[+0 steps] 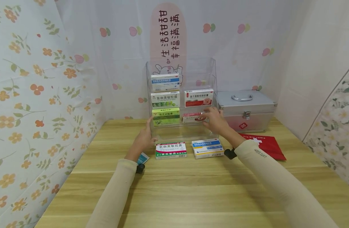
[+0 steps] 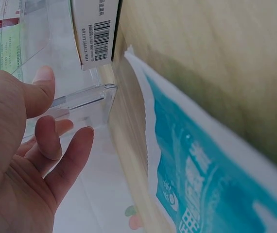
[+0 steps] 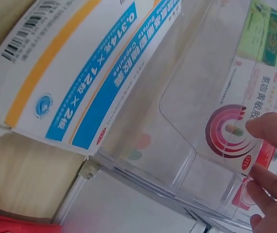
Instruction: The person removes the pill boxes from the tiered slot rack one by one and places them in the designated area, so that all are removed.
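A clear acrylic tiered rack [image 1: 211,79] [image 2: 87,97] [image 3: 187,97] stands at the back of the wooden table [image 1: 191,190]. My right hand [image 1: 212,118] [image 3: 267,155] pinches a red-and-white medicine box [image 1: 191,117] [image 3: 233,131] that sits in the rack's lower right pocket. My left hand [image 1: 146,136] [image 2: 36,145] rests with relaxed fingers against the rack's lower left front corner, thumb on the lip. The other pockets hold a blue-and-white box [image 1: 165,81], a green-and-white box [image 1: 165,99], a green box [image 1: 165,116] and another red-and-white box [image 1: 198,97].
In front of the rack lie a green-and-red box [image 1: 171,149] and a blue-and-yellow box [image 1: 207,148] [image 3: 80,63]. A teal packet [image 1: 143,157] [image 2: 201,174] lies under my left wrist. A metal first-aid case [image 1: 245,110] and a red pouch [image 1: 265,145] sit to the right.
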